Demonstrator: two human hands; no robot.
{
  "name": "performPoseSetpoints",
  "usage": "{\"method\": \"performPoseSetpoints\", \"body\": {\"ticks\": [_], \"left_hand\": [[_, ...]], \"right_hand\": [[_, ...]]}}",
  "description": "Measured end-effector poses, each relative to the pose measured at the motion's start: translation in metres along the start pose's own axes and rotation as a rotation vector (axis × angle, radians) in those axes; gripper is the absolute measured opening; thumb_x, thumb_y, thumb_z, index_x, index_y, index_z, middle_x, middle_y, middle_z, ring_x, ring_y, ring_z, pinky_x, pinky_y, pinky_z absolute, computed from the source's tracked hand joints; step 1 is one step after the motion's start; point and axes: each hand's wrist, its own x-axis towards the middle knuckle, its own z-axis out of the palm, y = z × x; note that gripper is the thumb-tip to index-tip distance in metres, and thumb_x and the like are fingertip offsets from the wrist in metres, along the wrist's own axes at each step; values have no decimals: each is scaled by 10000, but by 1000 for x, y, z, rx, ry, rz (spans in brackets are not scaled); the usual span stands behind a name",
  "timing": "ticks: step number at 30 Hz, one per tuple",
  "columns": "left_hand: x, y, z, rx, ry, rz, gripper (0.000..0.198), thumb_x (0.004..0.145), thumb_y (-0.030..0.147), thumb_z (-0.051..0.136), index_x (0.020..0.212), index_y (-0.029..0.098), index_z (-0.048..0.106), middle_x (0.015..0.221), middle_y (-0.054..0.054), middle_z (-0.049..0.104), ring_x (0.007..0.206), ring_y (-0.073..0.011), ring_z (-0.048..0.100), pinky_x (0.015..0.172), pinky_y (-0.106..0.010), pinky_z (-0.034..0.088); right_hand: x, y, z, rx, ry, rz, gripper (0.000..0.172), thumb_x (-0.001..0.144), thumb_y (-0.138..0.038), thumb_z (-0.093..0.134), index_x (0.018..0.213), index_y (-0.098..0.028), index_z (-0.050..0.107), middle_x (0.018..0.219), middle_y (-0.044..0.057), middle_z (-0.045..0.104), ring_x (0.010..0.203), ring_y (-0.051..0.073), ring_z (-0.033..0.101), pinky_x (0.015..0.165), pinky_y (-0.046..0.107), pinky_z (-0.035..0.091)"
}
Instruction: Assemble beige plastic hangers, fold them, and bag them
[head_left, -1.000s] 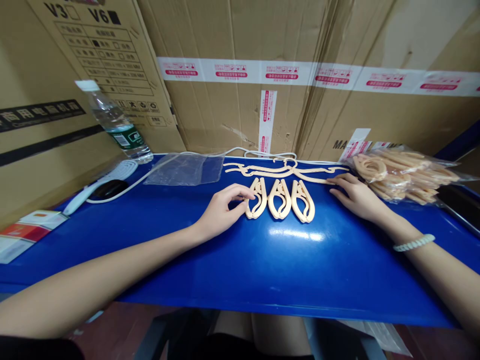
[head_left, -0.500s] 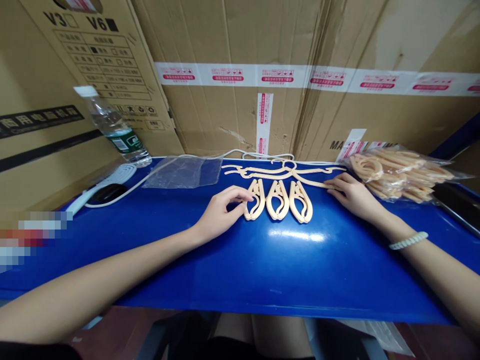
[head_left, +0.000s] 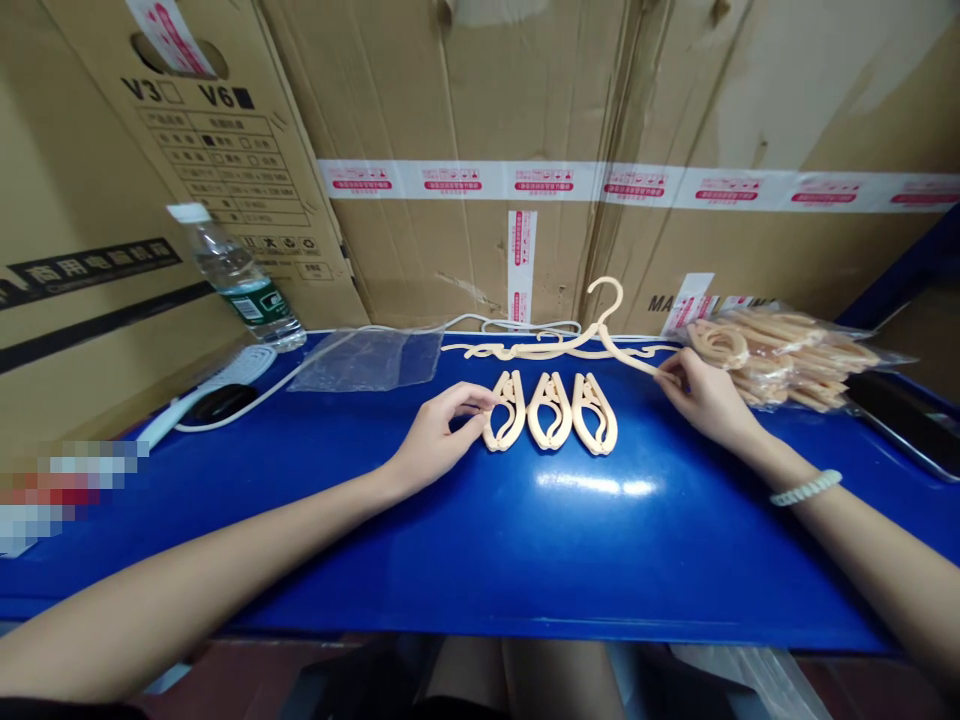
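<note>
My right hand is closed on one arm end of an unfolded beige plastic clothes hanger, whose hook is raised against the cardboard. Behind it, another unfolded hanger lies on the blue table, partly covered by the raised one. Three folded hangers stand out in a row in front: a left one, a middle one and a right one. My left hand has its thumb and fingers curled at the left folded hanger's edge, pinching it.
A clear bag of folded hangers lies at right beside a dark phone-like device. At left are a water bottle, a pale hairbrush, a black object, a white cable and a flat plastic bag. Cardboard boxes wall the back.
My right hand has lifted the unfolded hanger, and its hook has swung up off the table. My left hand stays at the left folded hanger. The view has tilted slightly upward.
</note>
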Motion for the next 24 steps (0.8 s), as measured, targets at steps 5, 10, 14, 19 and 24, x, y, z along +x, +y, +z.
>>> {"method": "performPoseSetpoints", "body": {"ticks": [5,10,14,19,24], "left_hand": [[3,4,-3,-70,44,-93,328,862,289,614,1172,180,620,1232,-111,673,1138,-232,648,1007,-430,540],[7,-1,-4,-183,87,-176,579,862,280,642,1400,175,458,1414,-165,573,1177,-237,653,1071,-458,511],[8,-2,-2,-270,136,-211,702,893,276,642,1505,194,308,1490,-193,497,1120,-227,696,1059,-442,530],[5,-1,0,-200,98,-111,735,895,276,647,1533,238,284,1444,-160,525,1085,-203,699,1001,-379,566],[-2,7,1,27,-33,50,540,899,251,631,1428,228,523,1354,-120,621,1113,-228,668,966,-372,561]], "right_hand": [[-1,-11,-18,47,119,-27,103,910,-323,577,888,-228,545,763,55,656,630,215,615,589,341,498],[-5,-29,-36,81,171,-63,146,930,-351,591,997,-222,589,892,88,694,742,245,665,660,384,552],[-9,-44,-41,70,113,-133,201,961,-373,567,1075,-214,614,858,87,689,693,241,650,626,388,549],[-13,-49,-36,103,7,-178,174,978,-367,542,1071,-246,625,854,59,689,672,226,653,595,353,533],[-16,-55,-33,120,-89,-246,174,993,-329,533,1106,-232,624,911,61,691,709,210,663,621,335,531]]}}
